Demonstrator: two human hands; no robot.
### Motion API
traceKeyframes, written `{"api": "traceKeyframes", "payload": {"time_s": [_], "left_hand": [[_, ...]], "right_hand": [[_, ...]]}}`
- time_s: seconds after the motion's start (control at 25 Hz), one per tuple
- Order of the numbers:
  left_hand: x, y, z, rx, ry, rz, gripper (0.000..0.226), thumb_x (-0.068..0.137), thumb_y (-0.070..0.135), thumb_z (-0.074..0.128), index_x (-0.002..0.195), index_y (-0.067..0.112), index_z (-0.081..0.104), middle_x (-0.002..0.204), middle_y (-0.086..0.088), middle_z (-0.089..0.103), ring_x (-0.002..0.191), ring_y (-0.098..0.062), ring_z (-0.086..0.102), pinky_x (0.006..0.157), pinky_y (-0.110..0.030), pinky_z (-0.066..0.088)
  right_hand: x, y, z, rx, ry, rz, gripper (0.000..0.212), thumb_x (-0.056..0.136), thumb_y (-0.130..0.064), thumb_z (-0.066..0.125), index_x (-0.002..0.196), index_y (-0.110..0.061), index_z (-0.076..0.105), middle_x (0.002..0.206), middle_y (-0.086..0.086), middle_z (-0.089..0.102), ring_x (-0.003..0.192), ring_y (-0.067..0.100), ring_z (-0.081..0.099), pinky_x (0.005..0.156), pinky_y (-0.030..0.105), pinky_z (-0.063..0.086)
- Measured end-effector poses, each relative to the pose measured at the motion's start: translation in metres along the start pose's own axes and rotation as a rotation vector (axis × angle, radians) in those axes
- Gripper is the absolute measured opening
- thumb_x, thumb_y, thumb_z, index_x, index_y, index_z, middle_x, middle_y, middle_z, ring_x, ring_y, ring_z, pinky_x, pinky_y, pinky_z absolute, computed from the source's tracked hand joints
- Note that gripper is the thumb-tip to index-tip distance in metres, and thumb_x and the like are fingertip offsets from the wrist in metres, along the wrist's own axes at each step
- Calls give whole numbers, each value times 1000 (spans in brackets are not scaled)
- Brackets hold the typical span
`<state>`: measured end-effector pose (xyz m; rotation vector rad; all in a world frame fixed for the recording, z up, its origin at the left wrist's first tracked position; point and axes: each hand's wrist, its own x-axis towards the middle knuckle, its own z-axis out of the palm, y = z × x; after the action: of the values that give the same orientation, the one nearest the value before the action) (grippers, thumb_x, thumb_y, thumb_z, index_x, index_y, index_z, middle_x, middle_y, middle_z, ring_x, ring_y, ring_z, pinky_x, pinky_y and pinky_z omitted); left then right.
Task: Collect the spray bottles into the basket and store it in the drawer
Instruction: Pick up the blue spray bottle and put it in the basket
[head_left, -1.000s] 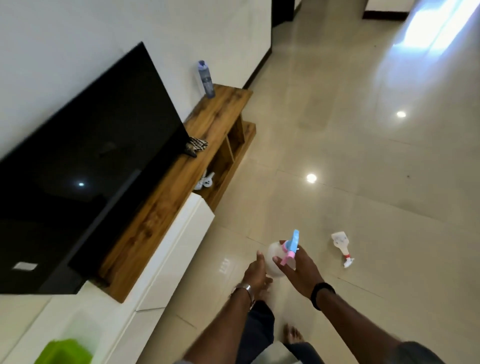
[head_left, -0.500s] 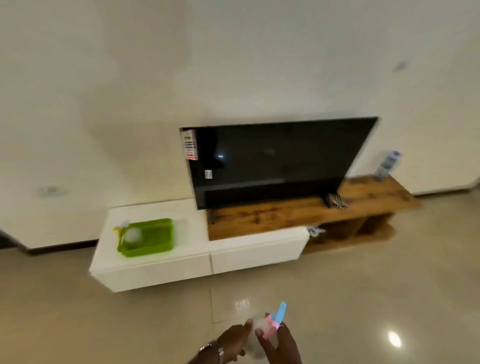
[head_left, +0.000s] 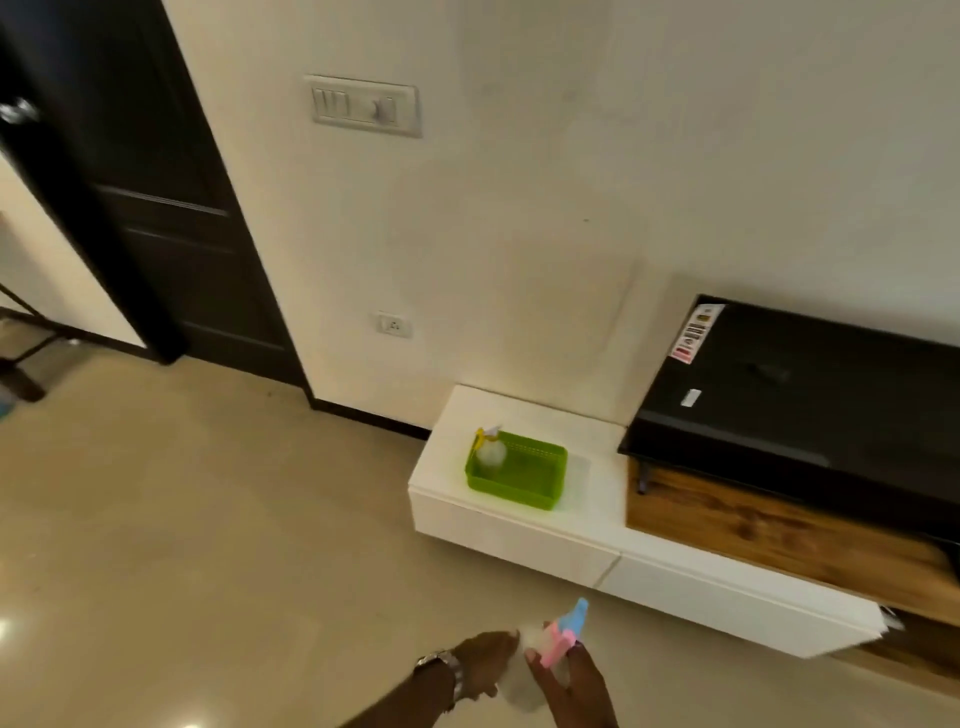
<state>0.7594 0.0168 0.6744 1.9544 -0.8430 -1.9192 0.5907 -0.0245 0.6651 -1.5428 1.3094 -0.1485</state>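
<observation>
A white spray bottle with a pink and blue nozzle (head_left: 558, 636) is held low in front of me over the floor. My right hand (head_left: 574, 686) grips it from the right and my left hand (head_left: 485, 662), with a wristwatch, touches its round body from the left. Ahead, a green basket (head_left: 519, 486) stands on the white end of the TV cabinet (head_left: 597, 483). One round white spray bottle with a yellow nozzle (head_left: 491, 449) lies in the basket's left corner. The cabinet's white drawer fronts (head_left: 514, 535) are closed.
A black TV (head_left: 800, 395) stands on the wooden part of the cabinet (head_left: 769, 530) at the right. A dark door (head_left: 156, 208) is at the left, with a switch panel (head_left: 363, 106) and a socket (head_left: 394, 326) on the wall. Beige tiled floor (head_left: 208, 519) spreads between me and the cabinet.
My view has swung left along the cabinet, and the basket is now closer and near the centre. Both hands still carry the pink and blue nozzled bottle.
</observation>
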Motion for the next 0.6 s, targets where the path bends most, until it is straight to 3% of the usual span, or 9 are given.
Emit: {"api": "traceKeyframes", "payload": {"time_s": [0.12, 0.24, 0.4, 0.6], "left_hand": [[1, 1, -40, -21, 109, 37, 48, 102, 59, 29, 121, 29, 60, 100, 2, 62, 62, -7, 55, 52, -20, 36], [7, 15, -61, 9, 133, 4, 55, 99, 62, 30, 126, 26, 62, 113, -1, 68, 73, -12, 63, 59, -24, 42], [30, 38, -89, -35, 135, 12, 54, 101, 61, 26, 127, 27, 60, 128, -6, 67, 91, -16, 63, 66, -22, 48], [65, 78, -129, -40, 154, -39, 60, 100, 65, 22, 128, 27, 58, 120, -5, 68, 94, -17, 65, 85, -31, 51]], "right_hand": [[21, -34, 6, -68, 46, -39, 57, 82, -57, 70, 130, -37, 49, 116, -21, 58, 111, -1, 59, 78, 2, 39], [44, -57, 8, -59, 34, -32, 57, 78, -71, 62, 125, -42, 48, 111, -25, 57, 97, -9, 57, 75, 7, 40], [87, -77, 2, -64, 7, -34, 54, 83, -67, 59, 125, -35, 50, 113, -16, 60, 103, 5, 59, 83, 17, 42], [159, -102, -17, -100, -56, -48, 61, 82, -72, 56, 131, -34, 50, 118, -13, 59, 103, 5, 55, 85, 19, 41]]}}
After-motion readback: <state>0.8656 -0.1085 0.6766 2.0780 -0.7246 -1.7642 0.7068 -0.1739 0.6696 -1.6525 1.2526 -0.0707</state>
